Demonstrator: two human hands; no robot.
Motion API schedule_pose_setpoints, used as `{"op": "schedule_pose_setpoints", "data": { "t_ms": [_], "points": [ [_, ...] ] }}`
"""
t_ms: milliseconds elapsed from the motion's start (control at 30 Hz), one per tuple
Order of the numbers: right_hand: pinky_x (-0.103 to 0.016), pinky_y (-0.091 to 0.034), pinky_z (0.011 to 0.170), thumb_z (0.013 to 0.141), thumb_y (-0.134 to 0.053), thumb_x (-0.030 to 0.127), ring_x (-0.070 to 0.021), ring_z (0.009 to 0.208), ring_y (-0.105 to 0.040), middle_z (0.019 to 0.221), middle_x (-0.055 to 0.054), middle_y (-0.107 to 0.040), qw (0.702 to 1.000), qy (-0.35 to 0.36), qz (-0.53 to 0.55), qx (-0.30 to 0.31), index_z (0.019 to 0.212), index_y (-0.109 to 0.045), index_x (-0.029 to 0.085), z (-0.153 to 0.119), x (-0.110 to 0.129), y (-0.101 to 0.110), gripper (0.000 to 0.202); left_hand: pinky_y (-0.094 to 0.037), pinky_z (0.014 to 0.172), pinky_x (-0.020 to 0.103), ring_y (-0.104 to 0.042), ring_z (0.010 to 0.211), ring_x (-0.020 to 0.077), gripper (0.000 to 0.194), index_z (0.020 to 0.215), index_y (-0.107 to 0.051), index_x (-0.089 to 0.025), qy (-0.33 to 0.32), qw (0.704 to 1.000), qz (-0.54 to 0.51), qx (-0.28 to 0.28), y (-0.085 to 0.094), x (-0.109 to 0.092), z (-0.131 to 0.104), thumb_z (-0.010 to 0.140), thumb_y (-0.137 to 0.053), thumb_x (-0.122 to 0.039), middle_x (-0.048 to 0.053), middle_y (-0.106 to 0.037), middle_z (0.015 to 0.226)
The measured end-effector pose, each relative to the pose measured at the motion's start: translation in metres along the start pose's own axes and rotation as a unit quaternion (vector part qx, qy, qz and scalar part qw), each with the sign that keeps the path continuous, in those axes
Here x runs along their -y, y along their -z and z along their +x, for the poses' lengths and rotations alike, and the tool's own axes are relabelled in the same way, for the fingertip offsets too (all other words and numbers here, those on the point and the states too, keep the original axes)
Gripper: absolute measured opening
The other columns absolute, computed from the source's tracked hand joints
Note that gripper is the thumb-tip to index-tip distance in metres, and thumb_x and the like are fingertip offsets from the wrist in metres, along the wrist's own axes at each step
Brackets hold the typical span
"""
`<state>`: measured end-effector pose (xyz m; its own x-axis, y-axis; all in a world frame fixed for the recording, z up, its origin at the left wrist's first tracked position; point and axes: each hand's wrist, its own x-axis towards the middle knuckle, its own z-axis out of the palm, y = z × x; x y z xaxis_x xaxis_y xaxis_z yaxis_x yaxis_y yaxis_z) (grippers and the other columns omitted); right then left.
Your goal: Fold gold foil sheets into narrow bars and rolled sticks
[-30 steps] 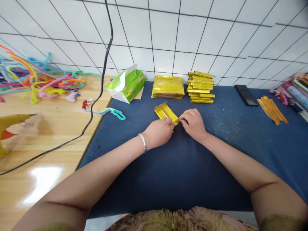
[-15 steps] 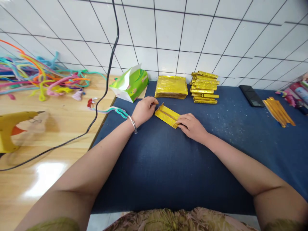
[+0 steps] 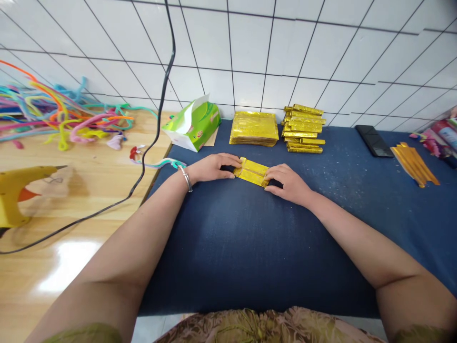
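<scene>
White tiled wall (image 3: 250,43) rises behind the far edge of the blue surface (image 3: 228,247); near that edge, closer to the left side than the right, lies the folded gold sheet (image 3: 253,171), set askew so that its right end sits nearer me. The fingers of my left hand (image 3: 214,167) hold its left end, thumb and fingertips parted across the width with a gap between them; those of my right hand (image 3: 291,183) hold the other end in much the same spread; its middle is uncovered, a lengthwise seam running along it.

I judge it very light and thin, paper-like with a shiny foil face; it should crease readily, keep a fold fairly well, and perhaps slide or tear if dragged; I would take it by both short ends, pressing lightly near the corners.

A stack of gold sheets (image 3: 254,127) and a pile of gold rolls (image 3: 303,128) stand along the far edge; a green tissue pack (image 3: 196,126) occupies the far left corner.
</scene>
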<state>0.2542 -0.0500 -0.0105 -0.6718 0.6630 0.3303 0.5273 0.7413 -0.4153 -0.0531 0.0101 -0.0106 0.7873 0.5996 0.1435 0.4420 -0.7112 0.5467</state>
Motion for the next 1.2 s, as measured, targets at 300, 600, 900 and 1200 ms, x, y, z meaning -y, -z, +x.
{"op": "schedule_pose_setpoints", "data": {
  "t_ms": [300,600,900,1200],
  "points": [
    [-0.044,-0.042,0.101,0.085,-0.056,0.027,-0.0218,0.117,-0.053,0.111,-0.006,-0.065,0.999,-0.012,-0.025,-0.030,0.102,-0.062,0.023,-0.003,-0.011,0.001,0.018,-0.036,0.110,0.043,-0.045,0.130,0.0212,0.034,0.118,-0.062,-0.018,-0.033,0.999,0.010,-0.022,-0.006,-0.007,0.004,0.089,-0.054,-0.033,0.010,-0.060,0.125],
    [-0.040,-0.045,0.098,0.085,-0.055,0.026,-0.0213,0.118,-0.053,0.113,-0.006,-0.062,0.999,-0.037,-0.024,-0.001,0.097,-0.059,0.023,0.001,-0.010,0.003,0.014,-0.042,0.103,0.038,-0.049,0.125,0.0212,0.025,0.112,-0.060,-0.017,-0.016,0.998,0.057,-0.022,-0.009,-0.013,0.008,0.089,-0.054,-0.026,0.011,-0.059,0.121],
    [-0.038,-0.047,0.093,0.080,-0.060,0.027,-0.0211,0.111,-0.055,0.113,-0.006,-0.059,0.999,-0.033,-0.011,0.034,0.097,-0.058,0.024,0.004,-0.013,0.012,0.017,-0.043,0.100,0.038,-0.050,0.124,0.0219,0.027,0.114,-0.057,-0.018,-0.020,0.997,0.069,-0.021,-0.011,-0.013,0.008,0.088,-0.053,-0.026,0.011,-0.057,0.119],
    [-0.040,-0.046,0.098,0.084,-0.057,0.025,-0.0205,0.124,-0.051,0.118,-0.005,-0.062,0.999,0.011,-0.019,0.038,0.101,-0.061,0.025,-0.001,-0.018,0.012,0.017,-0.042,0.099,0.037,-0.050,0.124,0.0216,0.028,0.114,-0.057,-0.020,-0.006,0.991,0.132,0.000,-0.006,-0.021,0.005,0.089,-0.052,-0.029,0.011,-0.056,0.124]
  ]
}}
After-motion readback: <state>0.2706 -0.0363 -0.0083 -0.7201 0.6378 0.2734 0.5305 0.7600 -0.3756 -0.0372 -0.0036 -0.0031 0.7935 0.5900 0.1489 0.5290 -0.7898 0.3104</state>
